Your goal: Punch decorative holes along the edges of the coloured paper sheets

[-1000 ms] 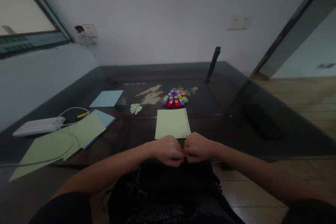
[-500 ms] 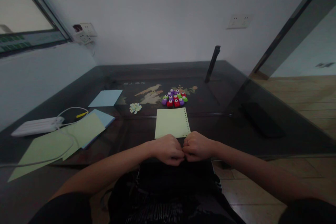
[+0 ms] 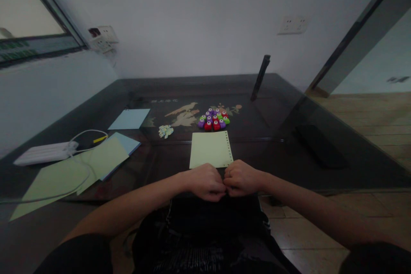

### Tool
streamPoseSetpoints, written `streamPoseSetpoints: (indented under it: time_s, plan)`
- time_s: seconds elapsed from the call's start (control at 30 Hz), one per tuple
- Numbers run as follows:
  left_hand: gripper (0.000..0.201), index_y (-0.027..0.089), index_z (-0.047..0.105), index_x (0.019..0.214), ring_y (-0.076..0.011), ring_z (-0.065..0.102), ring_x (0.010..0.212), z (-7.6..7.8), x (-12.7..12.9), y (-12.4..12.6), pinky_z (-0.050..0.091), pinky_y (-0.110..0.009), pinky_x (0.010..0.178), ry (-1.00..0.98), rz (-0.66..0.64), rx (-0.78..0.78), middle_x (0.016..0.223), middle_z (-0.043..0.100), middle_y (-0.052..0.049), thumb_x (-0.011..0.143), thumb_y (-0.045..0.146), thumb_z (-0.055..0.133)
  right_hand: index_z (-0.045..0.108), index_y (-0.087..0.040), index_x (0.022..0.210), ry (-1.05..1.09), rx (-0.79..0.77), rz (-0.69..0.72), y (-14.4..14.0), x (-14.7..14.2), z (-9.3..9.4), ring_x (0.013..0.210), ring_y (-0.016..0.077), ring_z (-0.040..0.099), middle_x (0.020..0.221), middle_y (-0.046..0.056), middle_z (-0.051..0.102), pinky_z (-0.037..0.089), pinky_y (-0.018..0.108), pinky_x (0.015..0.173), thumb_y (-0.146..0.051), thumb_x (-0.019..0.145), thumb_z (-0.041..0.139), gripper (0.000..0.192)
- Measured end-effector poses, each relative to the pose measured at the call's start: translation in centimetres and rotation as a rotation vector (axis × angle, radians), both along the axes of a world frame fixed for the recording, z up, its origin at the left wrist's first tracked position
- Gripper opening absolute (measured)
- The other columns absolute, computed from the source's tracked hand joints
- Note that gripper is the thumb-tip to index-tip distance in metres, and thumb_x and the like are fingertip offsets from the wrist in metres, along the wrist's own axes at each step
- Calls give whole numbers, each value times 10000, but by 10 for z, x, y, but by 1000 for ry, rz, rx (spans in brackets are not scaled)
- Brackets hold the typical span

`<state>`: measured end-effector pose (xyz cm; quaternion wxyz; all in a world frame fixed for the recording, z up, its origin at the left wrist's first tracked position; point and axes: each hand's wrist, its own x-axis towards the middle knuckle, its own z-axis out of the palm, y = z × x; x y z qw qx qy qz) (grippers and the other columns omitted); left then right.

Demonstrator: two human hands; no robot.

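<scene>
My left hand (image 3: 207, 182) and my right hand (image 3: 243, 178) are both curled into fists, knuckles meeting at the table's front edge. Nothing shows in either of them. Just beyond the fists lies a pale yellow-green sheet of paper (image 3: 210, 150), with a row of small holes down its right edge. Behind the sheet stands a cluster of several small craft punches (image 3: 215, 120) in red, purple and green with white tops. Left of them is a little heap of pale paper bits (image 3: 165, 131).
On the left lie a light blue sheet (image 3: 130, 119), overlapping green sheets (image 3: 105, 160) and a white power strip (image 3: 45, 153) with a looping cable. A dark upright stick (image 3: 260, 78) stands at the back right. A black flat object (image 3: 319, 145) lies at right on the glass-topped table (image 3: 257, 158).
</scene>
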<state>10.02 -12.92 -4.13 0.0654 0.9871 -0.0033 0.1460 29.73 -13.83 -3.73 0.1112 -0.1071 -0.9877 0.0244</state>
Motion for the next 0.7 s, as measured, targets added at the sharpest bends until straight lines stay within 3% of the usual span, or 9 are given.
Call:
streamPoseSetpoints:
  time_s: [0.7]
  plan:
    - [214, 205, 575, 624, -126, 562, 528, 0, 0, 0, 356, -288, 496, 12, 6, -4, 596, 646, -12, 824, 234, 503, 574, -182, 598, 33, 2, 12, 1, 1, -3, 484, 120, 476, 553, 18, 597, 281, 266, 504, -230, 806, 465, 240]
